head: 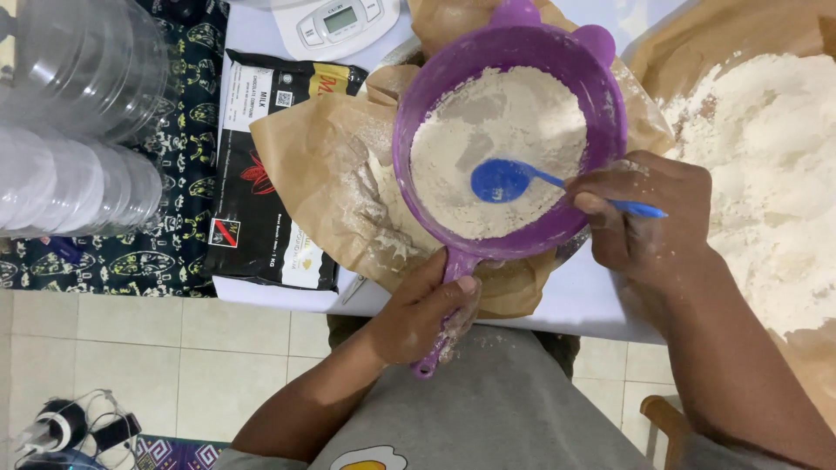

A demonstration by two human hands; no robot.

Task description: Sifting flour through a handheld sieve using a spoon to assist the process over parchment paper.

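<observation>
Now left hand [424,315] grips purple sieve [509,139] handle; right hand [649,218] pinches blue spoon [522,181].

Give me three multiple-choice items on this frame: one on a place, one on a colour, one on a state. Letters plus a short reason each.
1. Where does the bowl of the blue spoon lie?
A. on the floor tiles
B. on the flour inside the purple sieve
C. on the scale

2. What colour is the sieve's handle?
A. purple
B. green
C. white

3. What does the left hand do?
A. lies flat on the table
B. grips the sieve's handle
C. holds the black bag

Answers:
1 B, the spoon's bowl rests on the flour within the sieve's rim, its stem in the right hand.
2 A, the handle matches the purple rim.
3 B, the fingers wrap round the handle.
</observation>
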